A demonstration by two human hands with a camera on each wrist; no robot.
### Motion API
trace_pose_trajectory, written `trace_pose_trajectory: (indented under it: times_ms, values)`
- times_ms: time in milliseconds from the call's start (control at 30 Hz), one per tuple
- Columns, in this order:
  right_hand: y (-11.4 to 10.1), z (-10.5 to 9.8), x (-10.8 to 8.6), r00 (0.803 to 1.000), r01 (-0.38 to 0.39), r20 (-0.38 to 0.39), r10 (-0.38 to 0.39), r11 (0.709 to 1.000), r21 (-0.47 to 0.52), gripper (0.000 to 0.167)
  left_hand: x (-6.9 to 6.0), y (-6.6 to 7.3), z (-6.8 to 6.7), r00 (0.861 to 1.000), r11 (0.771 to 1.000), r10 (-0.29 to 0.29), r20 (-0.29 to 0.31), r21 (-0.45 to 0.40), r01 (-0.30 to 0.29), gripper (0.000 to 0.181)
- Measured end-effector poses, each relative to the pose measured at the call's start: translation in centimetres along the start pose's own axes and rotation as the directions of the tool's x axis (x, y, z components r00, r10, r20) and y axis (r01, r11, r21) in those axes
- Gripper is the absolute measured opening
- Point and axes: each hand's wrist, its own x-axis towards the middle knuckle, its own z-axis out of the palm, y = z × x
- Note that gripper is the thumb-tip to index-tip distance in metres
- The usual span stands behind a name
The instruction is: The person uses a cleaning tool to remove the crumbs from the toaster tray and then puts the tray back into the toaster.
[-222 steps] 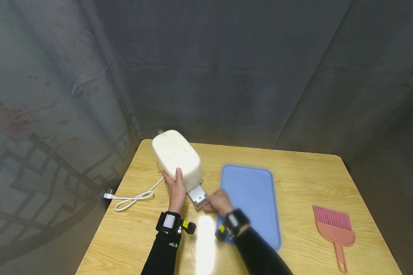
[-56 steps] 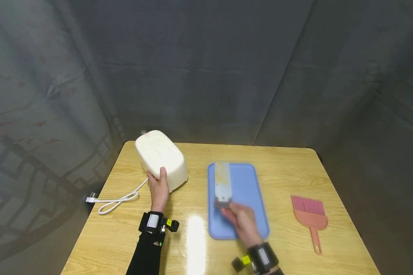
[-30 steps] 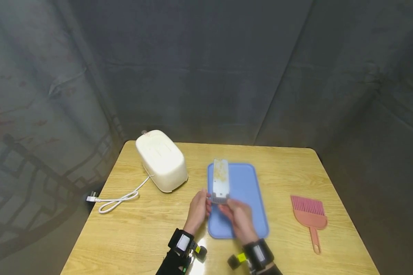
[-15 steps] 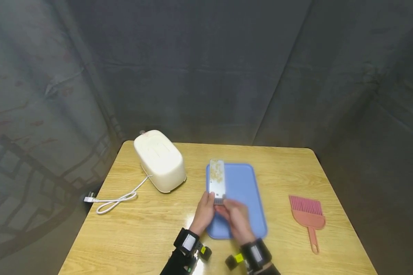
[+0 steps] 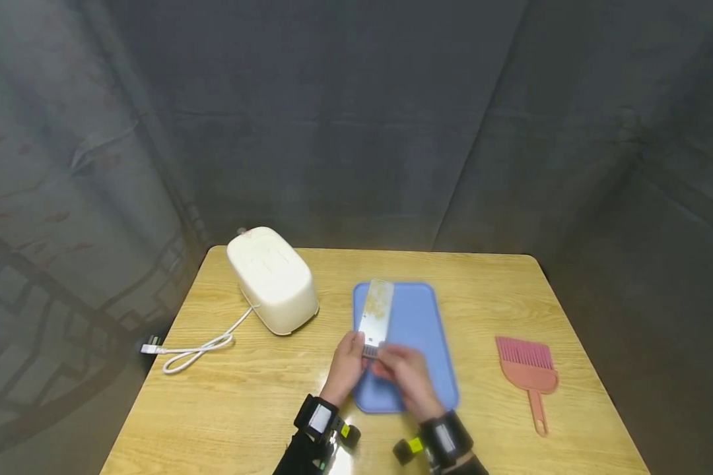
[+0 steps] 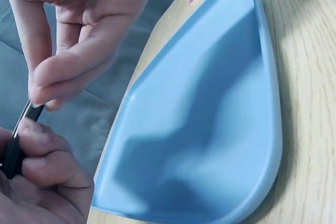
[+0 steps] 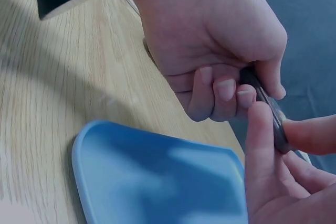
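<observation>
A long flat metal tray (image 5: 377, 310) with yellowish crumbs or stains on its surface is held above the left part of a blue tray (image 5: 416, 330). My left hand (image 5: 346, 366) grips the left side of its dark slotted end, thumb on top. At the right corner of that same end, my right hand (image 5: 408, 376) pinches it between thumb and fingers. Both wrist views show the dark edge (image 7: 273, 114) between the fingertips of the two hands. The cream toaster (image 5: 273, 280) lies to the left, touched by neither hand.
A white cord (image 5: 199, 349) runs from the toaster to a plug (image 5: 151, 348) at the table's left edge. On the right lies a pink brush with a dustpan-like handle (image 5: 530, 379). Grey curtains (image 5: 344, 132) hang behind the wooden table (image 5: 243, 409).
Earlier the metal tray was partly inside the toaster and my left hand was on the toaster; now both hands hold it over the blue tray. Lately its far end has tilted slightly rightward.
</observation>
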Motion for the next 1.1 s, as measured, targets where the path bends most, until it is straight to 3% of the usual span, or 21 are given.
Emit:
trace_pose_trajectory:
  times_ms: [367,567,800,1100]
  values:
    - [0.0,0.6,-0.6,0.999,0.016,0.045,-0.012,0.996,-0.091,0.030,0.2,0.0,0.0,0.992,0.991,-0.008,-0.128,-0.134,-0.010,0.029]
    - [-0.1,1.0,-0.8,0.997,0.006,0.073,0.002,0.995,-0.104,0.030,0.2,-0.1,0.2,0.975,0.981,-0.054,-0.215,-0.194,0.012,0.026]
    - [0.0,1.6,-0.8,0.995,0.016,0.103,-0.006,0.995,-0.096,0.027,0.4,-0.2,0.5,0.943,0.997,0.010,-0.334,-0.074,-0.037,0.019]
    - [-0.4,1.6,-0.9,0.987,0.063,0.157,-0.031,0.978,-0.198,0.025,1.0,-0.2,0.3,0.932,0.996,0.043,-0.359,-0.053,-0.067,0.025]
